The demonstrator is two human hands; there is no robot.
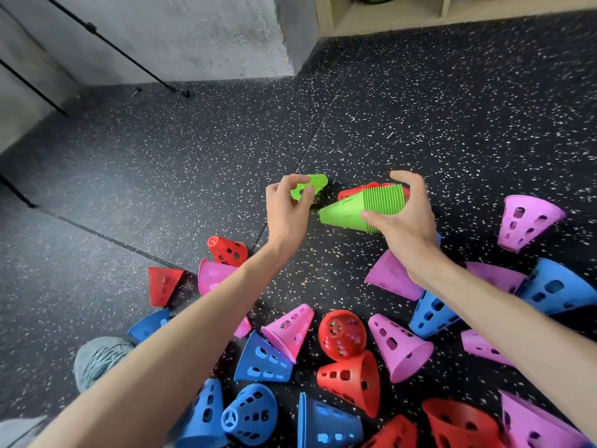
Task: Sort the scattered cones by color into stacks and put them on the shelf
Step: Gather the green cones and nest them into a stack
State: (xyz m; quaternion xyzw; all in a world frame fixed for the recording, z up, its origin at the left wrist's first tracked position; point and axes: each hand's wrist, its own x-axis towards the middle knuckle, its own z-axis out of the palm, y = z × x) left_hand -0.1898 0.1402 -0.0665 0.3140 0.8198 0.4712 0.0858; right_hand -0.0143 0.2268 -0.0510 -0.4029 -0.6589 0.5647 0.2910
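- Your left hand [289,202] pinched a single bright green perforated plastic cone [310,185] between thumb and curled fingers, lifted over the dark speckled rubber floor [193,150]; you seemed to hold it clear so it could go onto the stack
- Your right hand [403,215] was wrapped round the wide end of a nested stack of green plastic cones [358,210], thumb on the near side, fingers arched over the top, probably to steady the ribbed rims
- That stack lay roughly level, its long axis running left to right, narrow tip pointing left toward the single cone
- The single cone's narrow end pointed right and away from you, so it likely needed turning to nest
- A red cone [355,190] sat just behind the stack
- Red, blue and pink cones lay scattered nearer you; the pale wooden shelf [387,17] stood far off, top right
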